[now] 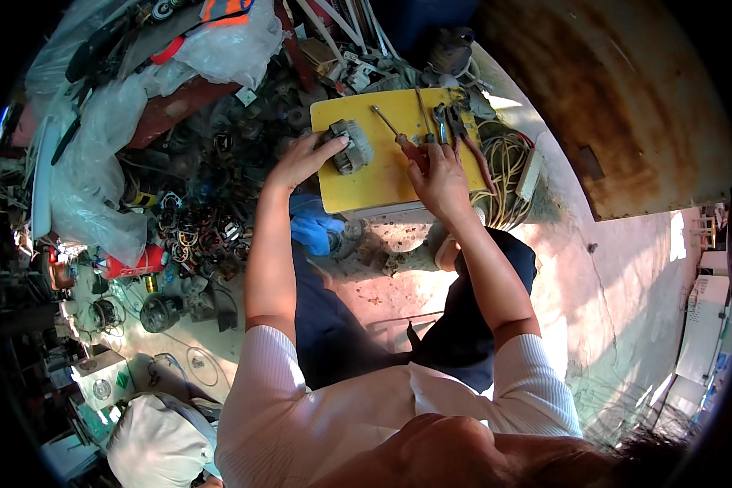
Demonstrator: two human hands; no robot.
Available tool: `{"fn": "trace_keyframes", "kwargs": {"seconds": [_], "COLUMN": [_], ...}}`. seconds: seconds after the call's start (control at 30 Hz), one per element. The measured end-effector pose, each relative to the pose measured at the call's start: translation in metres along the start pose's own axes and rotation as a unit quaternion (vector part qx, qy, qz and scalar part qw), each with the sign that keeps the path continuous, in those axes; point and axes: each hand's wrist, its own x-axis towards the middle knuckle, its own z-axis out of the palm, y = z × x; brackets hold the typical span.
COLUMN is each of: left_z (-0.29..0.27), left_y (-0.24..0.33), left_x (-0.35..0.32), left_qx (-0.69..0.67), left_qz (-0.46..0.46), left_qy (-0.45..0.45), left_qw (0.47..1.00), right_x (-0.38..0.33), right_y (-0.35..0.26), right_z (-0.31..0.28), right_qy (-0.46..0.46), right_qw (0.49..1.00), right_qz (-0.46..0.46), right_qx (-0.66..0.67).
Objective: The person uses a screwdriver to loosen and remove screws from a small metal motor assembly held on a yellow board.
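Observation:
A grimy grey finned metal part stands on the yellow board, near its left edge. My left hand grips it from the left, with the thumb lying along its near top. At the board's middle right, my right hand is closed around the reddish handle of a screwdriver, whose shaft points away to the left. Just beyond my right fingers lie a second, slim screwdriver and a tool with a bright metal head. Pliers with red handles rest along the board's right edge.
Piled metal and electrical scrap spreads left of the board, with clear plastic sheeting over part. A blue glove or cloth lies by the near left corner. Coiled wires sit right; a rusty panel stands beyond. Another person is lower left.

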Motion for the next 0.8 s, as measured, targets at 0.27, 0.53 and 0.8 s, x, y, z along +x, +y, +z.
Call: {"fn": "trace_keyframes", "kwargs": {"seconds": [0.27, 0.53, 0.8], "left_z": [0.002, 0.019, 0.014], "left_y": [-0.025, 0.029, 0.026], "left_x": [0.013, -0.032, -0.031], "left_qx": [-0.051, 0.252, 0.259], "left_qz": [-0.004, 0.005, 0.04], "left_qy": [0.056, 0.145, 0.135], "left_qw": [0.997, 0.957, 0.956], "right_x": [0.024, 0.035, 0.037], "right_y": [0.013, 0.034, 0.037], "right_z": [-0.021, -0.038, -0.04], "right_qy": [0.028, 0.057, 0.027], "right_qw": [0.92, 0.833, 0.818], "right_qz": [0.103, 0.16, 0.209], "right_qx": [0.377, 0.527, 0.536]}}
